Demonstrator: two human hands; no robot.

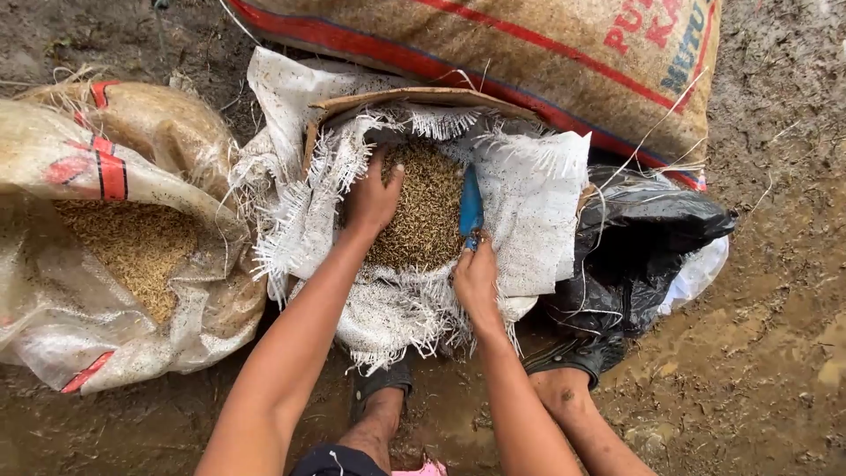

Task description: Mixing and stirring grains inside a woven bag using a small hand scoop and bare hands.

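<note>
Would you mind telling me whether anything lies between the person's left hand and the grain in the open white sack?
Nothing visible does. The left hand already rests on the grain inside the frayed white sack. The right hand holds a blue scoop at the sack's right edge, clear of the left hand.

A white woven sack (529, 203) with frayed edges lay open around the left-hand fingers (388, 181), which rested on the brown grain (427, 211) inside it; the right-hand fingers (471, 256) touched its near rim. Beyond both sets of fingers a large tan sack (546, 53) lay across the top, striped in red with a thin blue line and bearing red and blue print. Well left of the left-hand fingers a translucent sack (106, 291) with red and black bands lay open on lighter grain. Just right of the right-hand fingers sat a crumpled black plastic bag (643, 238), a white bag (701, 273) touching its far side.
</note>
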